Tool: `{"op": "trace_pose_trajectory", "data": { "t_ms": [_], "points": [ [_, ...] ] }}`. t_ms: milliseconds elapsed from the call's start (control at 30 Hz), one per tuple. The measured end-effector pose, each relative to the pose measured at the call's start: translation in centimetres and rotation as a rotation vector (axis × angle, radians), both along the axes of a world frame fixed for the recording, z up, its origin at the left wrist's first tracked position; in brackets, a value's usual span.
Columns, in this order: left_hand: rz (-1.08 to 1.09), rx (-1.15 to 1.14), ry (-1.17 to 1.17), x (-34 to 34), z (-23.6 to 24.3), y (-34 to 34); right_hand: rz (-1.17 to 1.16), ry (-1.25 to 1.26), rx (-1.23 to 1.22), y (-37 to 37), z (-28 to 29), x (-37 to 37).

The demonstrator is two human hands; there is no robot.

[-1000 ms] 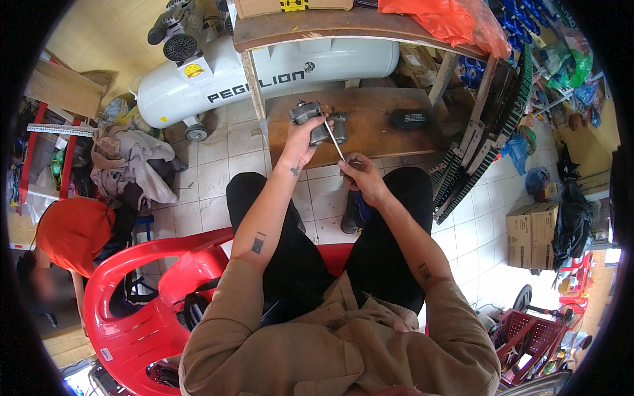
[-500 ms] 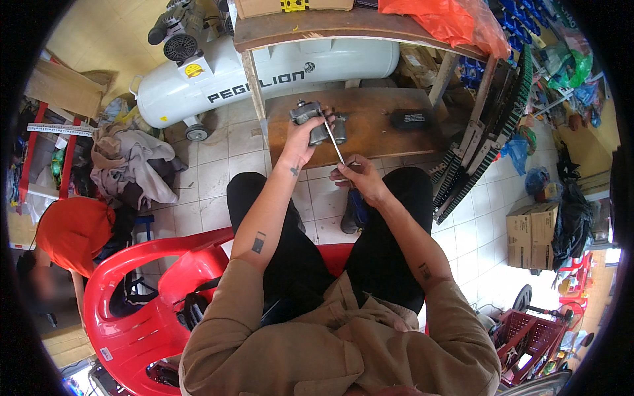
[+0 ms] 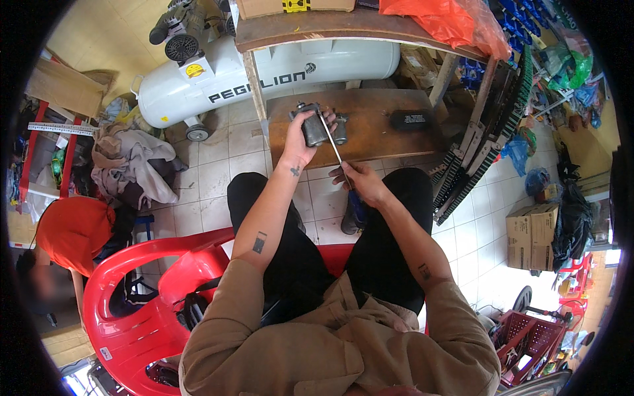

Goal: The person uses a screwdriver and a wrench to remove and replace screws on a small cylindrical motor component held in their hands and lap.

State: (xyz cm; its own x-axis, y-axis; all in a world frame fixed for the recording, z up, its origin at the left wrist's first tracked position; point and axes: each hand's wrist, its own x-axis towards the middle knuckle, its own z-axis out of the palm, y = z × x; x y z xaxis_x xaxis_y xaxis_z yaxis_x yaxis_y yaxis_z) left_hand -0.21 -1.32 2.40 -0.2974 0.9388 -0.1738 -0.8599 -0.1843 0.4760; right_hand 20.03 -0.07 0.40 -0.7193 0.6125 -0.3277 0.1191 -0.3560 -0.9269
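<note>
The left hand (image 3: 300,143) is clamped on a dark grey metal part (image 3: 314,134), gripping it from the left side. The metal part is located above the front area of a low wooden bench (image 3: 386,140), ahead of the knees; contact with the bench top cannot be determined. A small fitting projects from the upper end of the part.

The right hand (image 3: 363,181) is closed on the lower end of a slim metal rod (image 3: 334,143). The rod slopes up and to the left, and its upper end reaches the right side of the metal part; whether it touches or only overlaps cannot be determined. A blue piece (image 3: 357,206) shows below the right hand, in line with the rod; any joint between them is hidden. The hands are apart, linked only by the line of the rod.

A second grey piece (image 3: 341,134) shows just to the right of the metal part. A black case (image 3: 411,120) lies farther right on the bench. A white tank (image 3: 264,74) lies horizontally behind the bench. At the far left, a person in an orange shirt (image 3: 76,235) bends forward near a red chair (image 3: 109,290).
</note>
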Motion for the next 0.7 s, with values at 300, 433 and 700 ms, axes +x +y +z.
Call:
{"op": "trace_pose_trajectory", "data": {
  "t_ms": [300,433,700],
  "points": [
    [-0.082,0.07,-0.024,-0.1,1.3,-0.1,-0.068,-0.018,-0.002,0.0,2.0,0.4],
    [-0.098,0.096,-0.067,-0.4,0.5,0.1,-0.041,0.072,-0.204,0.2,2.0,0.3],
    [-0.115,0.129,-0.089,-0.5,1.0,-0.1,0.048,0.012,-0.05,0.0,0.5,0.2]
  ]
}}
